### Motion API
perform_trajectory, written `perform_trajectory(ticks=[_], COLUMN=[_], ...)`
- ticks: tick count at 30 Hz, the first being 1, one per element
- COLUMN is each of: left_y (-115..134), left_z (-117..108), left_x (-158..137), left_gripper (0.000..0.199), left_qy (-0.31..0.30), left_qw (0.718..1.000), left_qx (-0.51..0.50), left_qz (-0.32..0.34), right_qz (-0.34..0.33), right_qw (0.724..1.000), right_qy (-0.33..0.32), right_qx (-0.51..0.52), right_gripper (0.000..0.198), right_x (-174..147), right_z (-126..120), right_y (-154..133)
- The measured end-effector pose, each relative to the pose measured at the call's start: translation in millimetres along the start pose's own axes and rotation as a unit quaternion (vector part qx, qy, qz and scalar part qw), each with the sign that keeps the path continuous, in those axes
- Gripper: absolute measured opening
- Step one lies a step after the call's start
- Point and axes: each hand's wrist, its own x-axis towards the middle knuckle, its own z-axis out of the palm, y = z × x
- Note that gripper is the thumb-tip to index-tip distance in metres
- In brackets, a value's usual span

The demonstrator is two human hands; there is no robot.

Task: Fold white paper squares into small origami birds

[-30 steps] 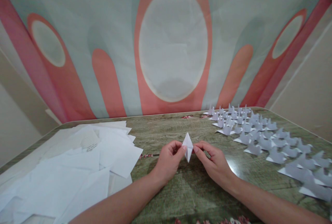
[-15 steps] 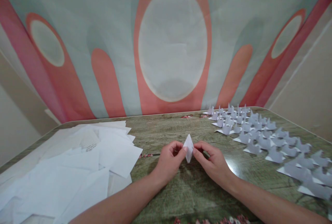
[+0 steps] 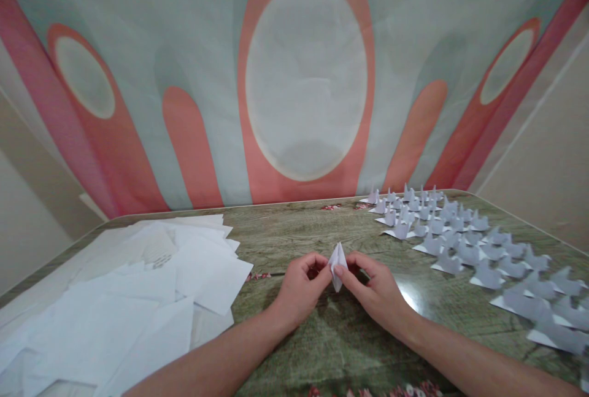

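Between my two hands, above the middle of the table, is a small piece of folded white paper (image 3: 339, 256). It has a narrow diamond shape, points up and down, and its flaps show a crease down the middle. My left hand (image 3: 304, 286) pinches its left edge between thumb and fingers. From the other side my right hand (image 3: 375, 283) grips it, the thumb lying on the near face and the fingers behind. Parts of the paper's sides are covered by the fingertips.
Loose white paper sheets (image 3: 115, 311) lie in a spread pile on the left of the wood-patterned table (image 3: 276, 231). Rows of folded white paper birds (image 3: 488, 274) stand along the right side. A printed backdrop (image 3: 306, 78) hangs behind the table's far edge.
The folded paper has turned slightly, and its flaps now part along the middle. My right thumb has moved left onto its near face.
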Motion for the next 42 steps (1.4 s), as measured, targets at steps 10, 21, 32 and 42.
perform_trajectory(ticks=[10, 21, 32, 42], left_y=[1.7, 4.5, 6.9, 8.2], left_z=[-2.3, -4.4, -5.2, -1.9], left_x=[-3.0, -4.5, -5.7, -8.6], left_gripper=[0.021, 0.022, 0.021, 0.014], left_qy=[-0.013, -0.018, -0.022, -0.008], left_qw=[0.999, 0.984, 0.975, 0.970], left_qx=[0.034, 0.153, 0.187, 0.209], left_qz=[0.015, 0.087, 0.117, 0.122], right_qz=[0.024, 0.043, 0.054, 0.062], right_qw=[0.999, 0.995, 0.986, 0.985], right_qy=[0.000, -0.016, -0.028, -0.015], right_qx=[0.027, 0.084, 0.154, 0.161], right_gripper=[0.020, 0.023, 0.025, 0.025], right_x=[1.4, 2.3, 0.9, 4.1], right_z=[-0.3, 1.7, -0.7, 0.9], right_y=[3.1, 9.2, 5.1, 7.8])
